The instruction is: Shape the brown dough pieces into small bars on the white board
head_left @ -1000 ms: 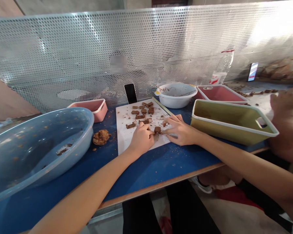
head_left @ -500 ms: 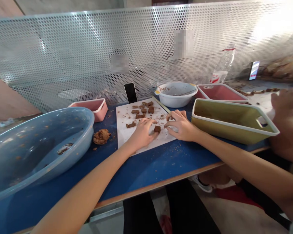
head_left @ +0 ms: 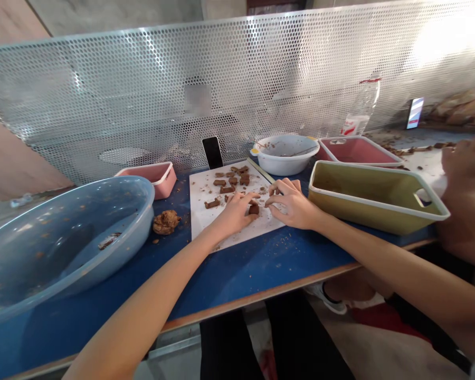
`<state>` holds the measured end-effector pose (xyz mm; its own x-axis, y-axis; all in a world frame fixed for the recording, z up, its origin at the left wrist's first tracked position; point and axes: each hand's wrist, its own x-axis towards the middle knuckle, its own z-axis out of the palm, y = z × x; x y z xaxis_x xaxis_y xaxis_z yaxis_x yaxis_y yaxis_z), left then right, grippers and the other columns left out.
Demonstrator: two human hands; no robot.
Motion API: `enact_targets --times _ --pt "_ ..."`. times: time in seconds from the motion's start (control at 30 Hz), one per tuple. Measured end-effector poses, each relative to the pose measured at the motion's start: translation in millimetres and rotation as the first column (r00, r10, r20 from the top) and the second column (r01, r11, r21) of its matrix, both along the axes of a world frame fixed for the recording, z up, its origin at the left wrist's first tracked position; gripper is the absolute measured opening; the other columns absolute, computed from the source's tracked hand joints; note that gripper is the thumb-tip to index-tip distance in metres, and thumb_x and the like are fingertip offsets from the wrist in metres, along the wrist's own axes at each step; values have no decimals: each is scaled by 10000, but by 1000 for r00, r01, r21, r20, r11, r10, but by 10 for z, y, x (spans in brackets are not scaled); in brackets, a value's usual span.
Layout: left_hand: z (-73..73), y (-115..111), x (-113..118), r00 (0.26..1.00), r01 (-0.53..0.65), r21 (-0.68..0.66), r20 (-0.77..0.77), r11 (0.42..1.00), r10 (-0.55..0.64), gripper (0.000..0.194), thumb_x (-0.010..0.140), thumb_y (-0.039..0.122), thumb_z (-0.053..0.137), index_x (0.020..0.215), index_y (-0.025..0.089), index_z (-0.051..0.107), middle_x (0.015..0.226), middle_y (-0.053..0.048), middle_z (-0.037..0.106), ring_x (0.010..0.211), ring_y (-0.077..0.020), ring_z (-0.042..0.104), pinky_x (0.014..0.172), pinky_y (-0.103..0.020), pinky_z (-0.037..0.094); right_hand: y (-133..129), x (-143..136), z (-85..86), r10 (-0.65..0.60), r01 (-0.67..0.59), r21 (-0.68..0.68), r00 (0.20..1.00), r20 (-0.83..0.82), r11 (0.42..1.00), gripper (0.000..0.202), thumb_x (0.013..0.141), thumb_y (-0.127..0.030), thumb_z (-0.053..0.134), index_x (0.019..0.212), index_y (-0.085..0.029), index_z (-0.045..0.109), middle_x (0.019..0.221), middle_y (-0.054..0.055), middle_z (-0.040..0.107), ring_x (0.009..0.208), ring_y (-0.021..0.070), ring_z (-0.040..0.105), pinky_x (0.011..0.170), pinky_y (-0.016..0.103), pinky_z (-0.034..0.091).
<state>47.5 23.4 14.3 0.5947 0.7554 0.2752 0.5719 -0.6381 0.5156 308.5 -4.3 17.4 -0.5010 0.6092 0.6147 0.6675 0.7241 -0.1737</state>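
Observation:
On a white sheet (head_left: 200,211) lie several small brown pieces (head_left: 227,189), some shaped like little bones, with crumbs around them. My left hand (head_left: 237,214) rests at the sheet's middle, thumb and fingers curved around a small brown block (head_left: 254,209) that it partly covers. To the right of that block is my right hand (head_left: 291,205), its fingers curled but apart, the tips near the sheet with crumbs beside them. Nothing shows between those fingers. A brown lump (head_left: 166,222) sits on the blue table left of the sheet.
A large blue basin (head_left: 134,237) stands left, near a pink box (head_left: 165,181). Behind the sheet are a phone (head_left: 212,152) and white bowl (head_left: 287,164). Right are a green box (head_left: 376,211), a pink divided box (head_left: 364,150), a bottle (head_left: 360,108) and another person's hand (head_left: 465,155).
My left hand has closed in over the brown block, which is now more hidden. My right hand is almost where it was. The view has shifted slightly.

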Motion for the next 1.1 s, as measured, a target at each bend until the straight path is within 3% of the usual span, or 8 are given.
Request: enact_targets --times 0.37,0.5,0.63,0.77,0.87,1.0,1.03,1.1 --pt "30 -13 -5 999 -5 -31 48 1000 7 614 954 210 814 1534 275 624 1220 -96 717 1302 -325 645 1138 -516 545 -13 -9 -1 1 -1 -2 1000 -10 1000 203 1057 -288 644 985 -245 829 1183 114 681 1133 316 587 988 543 388" --pt "71 7 -11 986 -14 -129 160 992 34 577 924 221 844 1464 243 642 1181 -96 787 1226 -323 705 1071 -506 574 -2 -4 -4 -7 7 -5 1000 -16 1000 206 1060 -296 642 978 -251 825 1182 117 687 1134 321 596 981 541 397" --pt "86 57 -40 898 82 -370 430 925 92 673 867 338 929 1439 202 601 1232 -154 817 1177 -325 773 957 -459 619 -41 -22 18 -11 11 -4 999 -51 1000 199 1061 -288 624 1058 -259 821 1178 118 688 1132 324 615 996 547 416" --pt "95 66 -103 753 275 -510 641 815 147 712 834 380 972 1411 208 593 1252 -164 831 1152 -300 812 1024 -467 620 -139 14 185 -72 82 52 984 -160 995 253 1079 -299 587 1191 -298 813 1181 119 682 1135 344 626 1026 573 438" --pt "101 68 -152 693 321 -497 704 806 158 683 830 396 991 1385 225 631 1266 -152 837 1152 -290 818 1059 -470 609 -104 294 383 -234 249 84 960 -154 965 293 1090 -343 587 1290 -305 798 1196 138 697 1178 393 604 1049 616 429" --pt "125 79 -192 657 348 -481 737 805 157 785 775 534 1038 1400 232 671 1289 -149 833 1110 -282 817 1016 -458 618 202 1091 457 -501 504 109 864 -56 857 391 1115 -489 585 1311 -237 809 1235 207 723 1204 435 599 1015 661 384" --pt "137 74 -197 644 366 -485 748 794 160 826 745 569 1054 1403 232 684 1287 -147 834 1101 -276 815 1004 -443 620 288 1305 413 -538 536 102 843 -12 838 466 1121 -563 564 1234 -201 835 1153 219 737 1151 419 619 968 651 382" --pt "168 47 -199 606 420 -499 776 758 175 862 699 585 1081 1397 232 718 1277 -134 839 1091 -255 810 986 -397 623 407 1655 261 -514 509 98 858 29 855 696 1069 -765 551 861 -168 843 803 174 682 924 337 638 871 617 386"
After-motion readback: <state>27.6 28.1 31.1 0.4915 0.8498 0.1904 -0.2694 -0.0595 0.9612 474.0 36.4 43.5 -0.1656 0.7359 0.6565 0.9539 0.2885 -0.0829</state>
